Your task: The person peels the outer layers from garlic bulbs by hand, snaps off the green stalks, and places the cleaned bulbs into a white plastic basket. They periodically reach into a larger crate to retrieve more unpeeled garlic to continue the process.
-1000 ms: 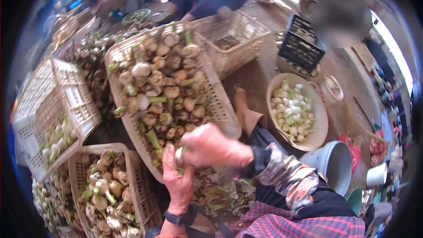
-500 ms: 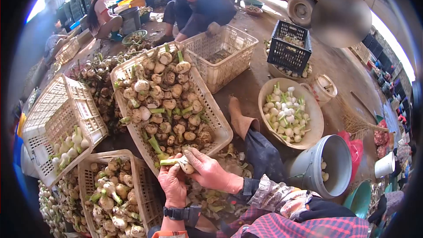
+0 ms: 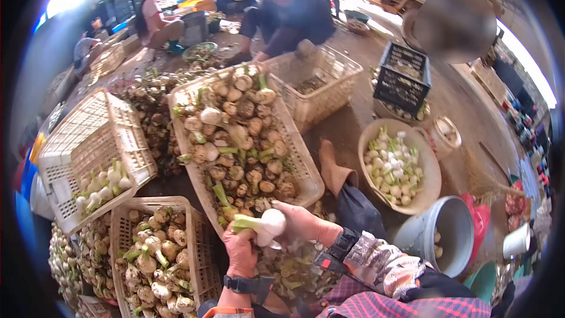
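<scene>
A garlic bulb (image 3: 271, 226) with a short green stem is in my left hand (image 3: 240, 254), whose fingers are closed round the stem. The bulb looks white and smooth. Right up against the bulb's other side is my right hand (image 3: 306, 225), its thumb near the top; its fingers are blurred, so I cannot make out their grip. Just beyond both hands stands a pale plastic crate (image 3: 315, 191) of brownish, dirt-covered garlic (image 3: 238, 135). Loose skins and leaf scraps (image 3: 297, 265) lie below my hands.
On the left are a tilted crate (image 3: 62, 185) with white garlic and another crate (image 3: 197, 247) of unpeeled bulbs. A round basin (image 3: 434, 185) of trimmed garlic and a grey bucket (image 3: 412, 238) stand right. A co-worker (image 3: 297, 20) sits behind a pale crate (image 3: 353, 73).
The bulb has gone from partly covered in skin to bare white. My right hand has shifted right, off the bulb's top to its side. The camera view has shifted slightly.
</scene>
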Motion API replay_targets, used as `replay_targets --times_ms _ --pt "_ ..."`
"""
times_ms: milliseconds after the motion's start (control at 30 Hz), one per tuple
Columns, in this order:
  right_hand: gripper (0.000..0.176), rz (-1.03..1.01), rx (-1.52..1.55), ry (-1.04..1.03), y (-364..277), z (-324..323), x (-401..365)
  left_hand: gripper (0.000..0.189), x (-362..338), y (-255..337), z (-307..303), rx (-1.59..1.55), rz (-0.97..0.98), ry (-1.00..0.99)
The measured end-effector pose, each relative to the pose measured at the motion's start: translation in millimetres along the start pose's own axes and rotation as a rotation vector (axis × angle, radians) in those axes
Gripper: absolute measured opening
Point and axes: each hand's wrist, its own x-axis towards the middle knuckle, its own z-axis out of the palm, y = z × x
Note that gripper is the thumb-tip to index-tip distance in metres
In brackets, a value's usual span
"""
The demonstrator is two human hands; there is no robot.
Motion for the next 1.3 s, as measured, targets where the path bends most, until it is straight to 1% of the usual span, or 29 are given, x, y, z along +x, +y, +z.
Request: replay_targets --times_ms 33,67,100,133,233,267,367,400,433,467,500,533,567,600,633,667,700,767,800,833,867,900,933,967,1033,1100,1133,1233,1300 --pt "0.045 -0.357 -0.435 0.137 -1.7 1.8 -4.5 0.026 0.3 -1.6 2.0 -0.047 0.013 -0.013" --pt "0.043 -0.640 -0.902 0.458 -3.8 3.5 -9.1 0.026 3.4 -4.0 -3.4 -0.027 0.002 0.001" --pt "0.041 -0.924 -1.160 0.645 -2.7 3.2 -9.9 0.025 5.9 -6.2 -8.1 -0.011 -0.012 0.015" --pt "0.037 -1.148 -1.067 0.695 -3.3 17.9 -23.5 0.025 5.7 -6.1 -8.5 0.007 -0.022 0.043" --pt "0.033 -1.163 -1.123 0.416 10.5 36.1 -33.3 0.025 -1.5 -12.7 0.2 0.121 0.013 -0.115" --pt "0.033 -1.155 -1.207 0.467 13.9 38.2 -26.8 0.024 -6.7 -17.8 6.2 0.095 0.012 -0.169" --pt "0.034 -0.633 -0.169 0.333 5.0 1.5 -1.5 0.022 -11.7 -6.5 7.0 -0.050 -0.022 -0.058" --pt "0.032 -0.708 0.096 0.263 -0.9 -6.4 -5.0 0.022 -8.7 -7.8 -4.5 -0.065 -0.019 -0.059" --pt "0.037 -0.677 0.190 0.355 -10.9 -19.3 -4.0 0.020 -7.4 -6.9 -13.9 0.050 -0.081 -0.037" --pt "0.043 -0.728 0.175 0.240 -18.2 -42.0 -2.4 0.020 -11.7 0.4 -12.8 0.293 -0.155 -0.207" --pt "0.046 -0.707 0.166 0.164 -24.9 -43.7 -14.4 0.021 -16.7 5.5 -9.7 0.528 -0.246 -0.377" --pt "0.050 -0.721 0.153 0.120 -27.0 -40.2 -18.9 0.033 -20.6 -7.9 -12.4 0.624 -0.198 -0.604" --pt "0.052 -0.707 0.038 0.075 -29.8 -38.1 -26.3 0.044 -16.8 -28.7 -23.2 0.872 -0.175 -0.744" --pt "0.050 -0.711 -0.013 0.068 -28.2 -36.9 -29.3 0.051 -22.0 -22.4 -11.5 0.928 -0.162 -0.716" --pt "0.048 -0.726 -0.031 0.130 -26.3 -25.5 -33.7 0.053 -23.3 -24.0 -5.9 0.850 -0.006 -0.579" --pt "0.048 -0.740 -0.052 0.136 -19.6 -17.0 -36.2 0.047 -19.0 -17.1 2.1 0.745 -0.025 -0.497" --pt "0.048 -0.761 -0.073 0.136 -14.5 -10.5 -35.2 0.042 -16.7 -8.8 9.9 0.673 -0.002 -0.378" --pt "0.045 -0.771 -0.238 0.130 -1.2 -1.9 -29.9 0.032 -12.8 -7.4 15.8 0.685 0.139 -0.261" --pt "0.042 -0.758 -0.297 0.142 5.5 4.1 -28.7 0.028 -13.8 -5.3 13.5 0.682 0.094 -0.277" --pt "0.036 -0.794 -0.365 0.231 10.9 11.4 -26.3 0.025 -13.8 -3.5 12.7 0.675 0.052 -0.299" --pt "0.033 -0.798 -0.412 0.251 15.6 14.1 -25.4 0.023 -13.3 -3.0 12.5 0.669 0.011 -0.326" --pt "0.030 -0.804 -0.460 0.275 20.0 15.9 -25.0 0.021 -12.5 -4.5 10.8 0.607 -0.047 -0.328" --pt "0.024 -0.855 -0.466 0.313 26.8 15.9 -20.9 0.020 -12.7 -6.6 8.2 0.545 -0.105 -0.330" --pt "0.024 -0.873 -0.541 0.353 30.4 14.7 -20.3 0.020 -14.0 -7.8 6.6 0.484 -0.163 -0.331" --pt "0.024 -0.916 -0.511 0.406 35.2 17.3 -20.3 0.018 -19.5 -12.4 7.4 0.487 -0.126 -0.321" --pt "0.024 -1.012 -0.687 0.541 36.6 20.6 -17.7 0.018 -22.4 -19.6 6.6 0.443 -0.093 -0.314" --pt "0.024 -1.058 -0.777 0.610 36.7 20.5 -17.4 0.016 -22.1 -22.3 6.8 0.514 -0.046 -0.308" --pt "0.021 -1.302 -1.021 0.655 34.6 13.2 -5.7 0.015 -16.5 -31.7 4.2 0.664 0.095 -0.277" --pt "0.028 -0.765 -0.524 0.450 25.8 10.9 -19.3 0.014 -13.5 -31.7 4.9 0.763 0.255 -0.224"
